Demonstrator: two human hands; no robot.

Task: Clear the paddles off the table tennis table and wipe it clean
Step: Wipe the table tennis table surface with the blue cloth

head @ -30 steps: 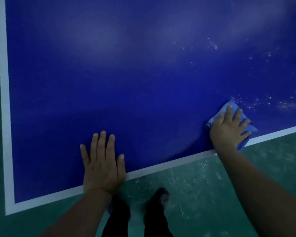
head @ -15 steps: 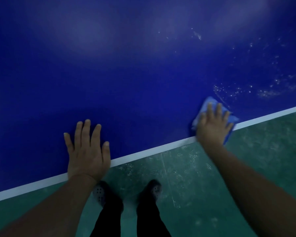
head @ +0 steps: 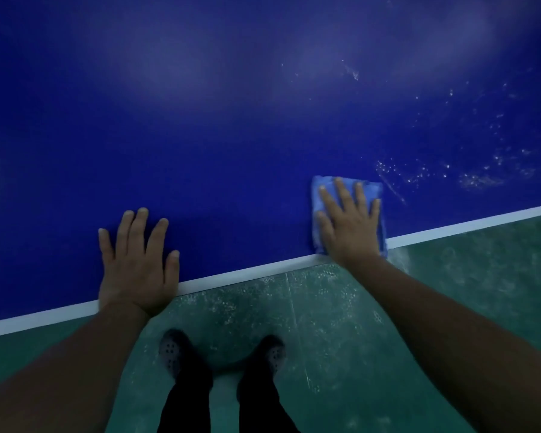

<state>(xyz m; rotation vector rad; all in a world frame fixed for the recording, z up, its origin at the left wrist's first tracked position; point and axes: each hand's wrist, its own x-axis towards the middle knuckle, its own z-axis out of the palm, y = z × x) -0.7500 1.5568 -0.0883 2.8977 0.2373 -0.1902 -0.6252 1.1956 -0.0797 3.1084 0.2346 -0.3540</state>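
The blue table tennis table (head: pixel 231 135) fills the upper part of the head view, with a white line along its near edge. My right hand (head: pixel 350 223) presses flat, fingers spread, on a folded light-blue cloth (head: pixel 317 195) at the near edge. My left hand (head: pixel 138 264) rests flat on the table by the white edge line, holding nothing. White dust specks (head: pixel 481 179) lie on the table to the right of the cloth. No paddles are in view.
Below the table edge is a green floor (head: pixel 466 292) with white dust scattered on it. My two feet in dark perforated shoes (head: pixel 169 351) stand close to the edge.
The view has shifted right along the table; the left corner line is out of sight. My right hand and cloth have turned squarer to the edge. My left hand stays flat.
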